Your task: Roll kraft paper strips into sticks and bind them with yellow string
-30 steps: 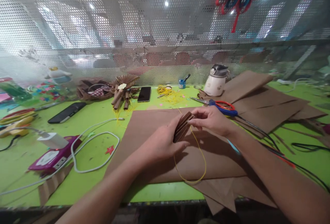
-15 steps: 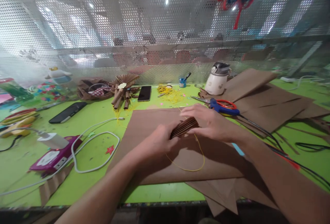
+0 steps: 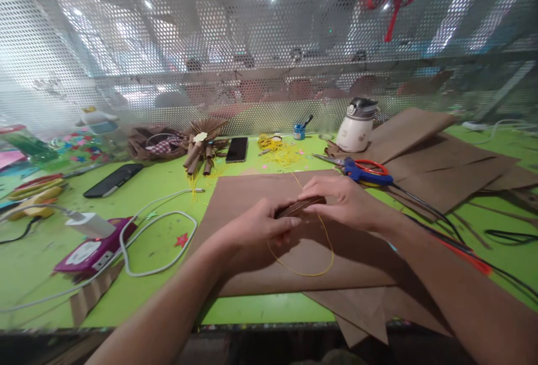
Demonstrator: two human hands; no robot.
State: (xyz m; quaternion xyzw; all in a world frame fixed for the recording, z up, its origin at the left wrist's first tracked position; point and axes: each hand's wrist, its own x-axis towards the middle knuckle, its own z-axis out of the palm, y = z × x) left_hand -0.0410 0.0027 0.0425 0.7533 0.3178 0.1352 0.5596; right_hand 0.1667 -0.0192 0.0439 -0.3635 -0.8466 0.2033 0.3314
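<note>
Between my two hands is a strip of brown paper folded into tight pleats (image 3: 300,206), held above a large brown paper sheet (image 3: 247,275). My left hand (image 3: 263,225) grips its left end, thumb along the near side. At the other end my right hand (image 3: 336,199) pinches the pleats, with fingers over the top and the thumb beneath. A thin yellow string (image 3: 330,253) hangs from the pleated paper in a loop over the sheet; where it is attached is hidden by my hands.
Scissors with blue and red handles (image 3: 365,173) lie beyond my right hand, beside a stack of brown paper (image 3: 445,169). A white bottle (image 3: 355,129), a phone (image 3: 237,149) and a brown paper figure (image 3: 204,146) stand or lie farther back. A white cable (image 3: 157,272) curls at left by a purple power strip (image 3: 94,253).
The pleated paper has turned from steeply tilted to nearly level, its folds now more edge-on. My right hand has shifted over its right end. The string loop has risen slightly.
</note>
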